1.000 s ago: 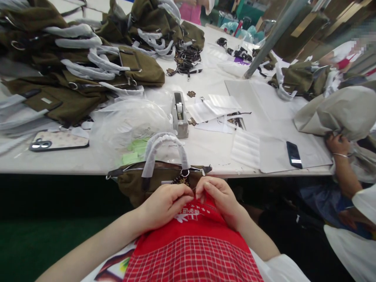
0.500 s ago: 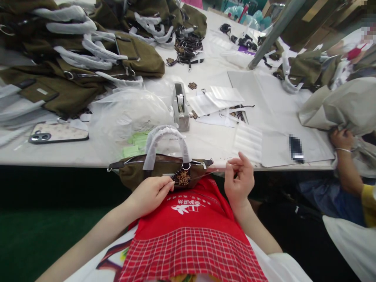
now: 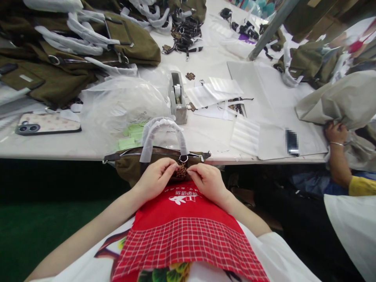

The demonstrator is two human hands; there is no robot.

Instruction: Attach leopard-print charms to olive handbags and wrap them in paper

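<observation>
An olive handbag (image 3: 128,166) rests against the table's front edge in front of me, its wrapped handle (image 3: 164,124) standing up. A leopard-print charm (image 3: 181,170) hangs from the ring at the handle's right base. My left hand (image 3: 158,175) is closed in a pinch at the charm's left side. On the other side of the charm, my right hand (image 3: 205,181) is also closed, thumb against fingers. What sits between the fingertips of each hand is too small to make out.
Olive bags (image 3: 67,70) pile up at the left behind a phone (image 3: 48,123). Clear plastic (image 3: 117,105) and a tape dispenser (image 3: 178,98) lie beyond the handbag. At the right, another person's hand (image 3: 336,132) touches a beige bag (image 3: 340,98).
My right hand has moved left and inward to the charm, where a thin strand stretched between my hands before. My left hand has shifted slightly up and right. The view has shifted a little.
</observation>
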